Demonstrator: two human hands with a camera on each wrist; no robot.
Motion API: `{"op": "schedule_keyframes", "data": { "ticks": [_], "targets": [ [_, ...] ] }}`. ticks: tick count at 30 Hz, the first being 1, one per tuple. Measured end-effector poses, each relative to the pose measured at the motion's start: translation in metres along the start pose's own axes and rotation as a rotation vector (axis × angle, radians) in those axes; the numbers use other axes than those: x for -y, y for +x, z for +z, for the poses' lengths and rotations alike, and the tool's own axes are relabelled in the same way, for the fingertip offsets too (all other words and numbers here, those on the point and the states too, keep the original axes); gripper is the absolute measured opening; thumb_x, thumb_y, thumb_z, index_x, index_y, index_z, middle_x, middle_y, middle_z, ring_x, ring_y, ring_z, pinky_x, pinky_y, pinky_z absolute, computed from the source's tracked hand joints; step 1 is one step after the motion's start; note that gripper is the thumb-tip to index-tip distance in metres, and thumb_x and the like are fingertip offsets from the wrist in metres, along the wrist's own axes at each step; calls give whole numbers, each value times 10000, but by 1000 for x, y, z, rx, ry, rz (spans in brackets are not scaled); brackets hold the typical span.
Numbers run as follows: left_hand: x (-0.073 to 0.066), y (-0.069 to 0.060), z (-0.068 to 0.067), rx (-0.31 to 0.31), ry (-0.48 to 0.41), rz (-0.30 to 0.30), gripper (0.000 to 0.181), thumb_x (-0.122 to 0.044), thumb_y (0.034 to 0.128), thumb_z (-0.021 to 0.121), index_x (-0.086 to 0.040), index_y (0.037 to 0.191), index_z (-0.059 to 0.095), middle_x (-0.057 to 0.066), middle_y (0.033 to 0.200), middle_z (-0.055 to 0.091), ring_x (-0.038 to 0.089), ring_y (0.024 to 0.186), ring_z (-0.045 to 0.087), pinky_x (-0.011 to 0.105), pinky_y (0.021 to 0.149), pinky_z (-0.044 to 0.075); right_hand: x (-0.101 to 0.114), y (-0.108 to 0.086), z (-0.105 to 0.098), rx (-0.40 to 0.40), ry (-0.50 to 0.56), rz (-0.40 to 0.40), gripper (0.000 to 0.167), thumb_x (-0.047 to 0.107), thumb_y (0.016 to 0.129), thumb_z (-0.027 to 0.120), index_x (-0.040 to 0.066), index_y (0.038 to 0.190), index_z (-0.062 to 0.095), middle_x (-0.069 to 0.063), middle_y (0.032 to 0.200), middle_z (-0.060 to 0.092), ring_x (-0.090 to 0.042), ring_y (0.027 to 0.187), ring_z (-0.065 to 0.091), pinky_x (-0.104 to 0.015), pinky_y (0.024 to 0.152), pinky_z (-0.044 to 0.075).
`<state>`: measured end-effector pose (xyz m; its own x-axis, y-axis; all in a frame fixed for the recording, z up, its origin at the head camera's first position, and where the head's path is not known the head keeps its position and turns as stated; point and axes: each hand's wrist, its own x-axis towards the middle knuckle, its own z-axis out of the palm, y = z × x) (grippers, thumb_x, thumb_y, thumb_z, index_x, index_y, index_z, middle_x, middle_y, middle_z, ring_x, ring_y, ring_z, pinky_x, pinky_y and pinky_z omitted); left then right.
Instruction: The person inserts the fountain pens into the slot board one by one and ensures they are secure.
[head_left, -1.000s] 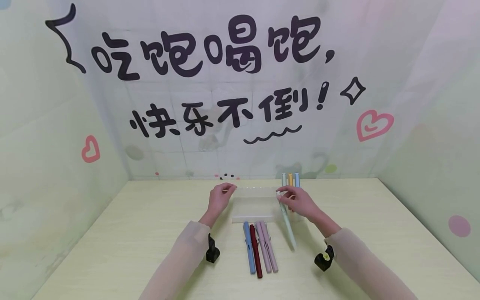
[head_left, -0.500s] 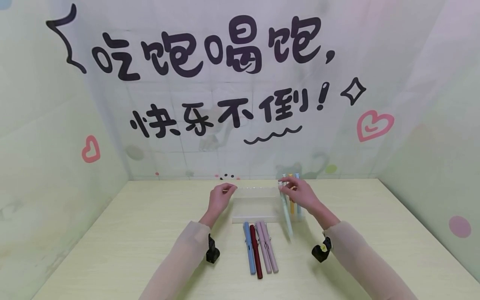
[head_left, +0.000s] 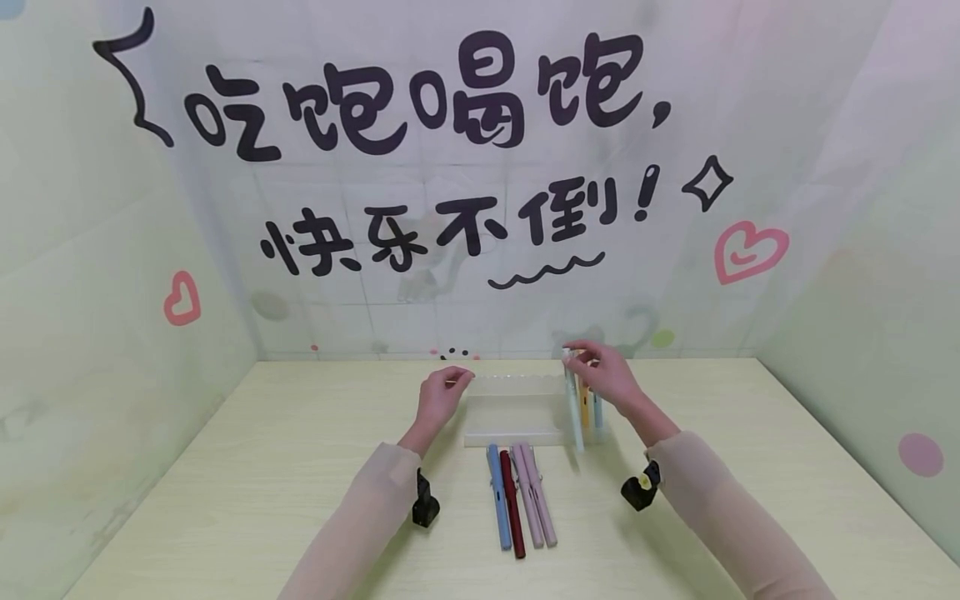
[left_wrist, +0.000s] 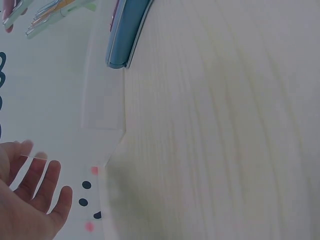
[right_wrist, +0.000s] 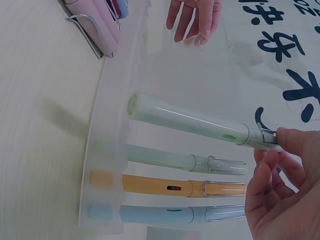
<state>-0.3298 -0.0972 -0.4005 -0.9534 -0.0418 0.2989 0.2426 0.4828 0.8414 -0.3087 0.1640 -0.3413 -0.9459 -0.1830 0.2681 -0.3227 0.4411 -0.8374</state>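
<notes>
What the right hand [head_left: 609,379] pinches: slim pale-green pen [head_left: 574,408], tilted, right of centre.
Left hand [head_left: 440,398]: fingers pinch the clear plastic rack [head_left: 513,412].
Tabletop [head_left: 300,467]: blue pen [head_left: 499,500], dark-red pen [head_left: 512,504], two lilac pens [head_left: 528,500], lower centre.

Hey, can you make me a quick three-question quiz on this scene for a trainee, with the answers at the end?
1. What colour is the pinched pen in the right hand? A, dark red; B, orange; C, pale green.
2. True or false: the orange pen lies on the table.
3. How many pens lie on the table in front of the clear holder?

Key:
1. C, pale green.
2. False: the orange pen is in the clear holder.
3. Four: a blue pen, a dark red pen and two light purple pens.
</notes>
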Motion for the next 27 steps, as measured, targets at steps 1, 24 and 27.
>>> {"op": "schedule_keyframes", "data": {
  "ticks": [1,24,27],
  "targets": [
    [0,0,0,1,-1,-2,201,-195,877,560,-34,945,659,70,892,635,207,850,577,332,723,473,0,1,0,-6,7,3,315,186,879,550,33,1154,543,-117,838,539,-416,652,491,-459,555,460],
    [2,-2,0,-10,-36,28,218,-241,875,562,-53,912,666,55,868,636,192,829,579,316,706,477,1,13,0,-107,29,11,331,202,884,547,43,1174,536,-156,917,549,-293,656,503,-319,541,464],
    [3,-2,0,-13,-46,47,231,-258,872,565,-51,898,666,55,851,634,198,816,579,323,695,477,1,14,0,-120,32,14,321,192,882,548,54,1172,539,-146,919,550,-252,638,496,-360,552,475]
  ]
}}
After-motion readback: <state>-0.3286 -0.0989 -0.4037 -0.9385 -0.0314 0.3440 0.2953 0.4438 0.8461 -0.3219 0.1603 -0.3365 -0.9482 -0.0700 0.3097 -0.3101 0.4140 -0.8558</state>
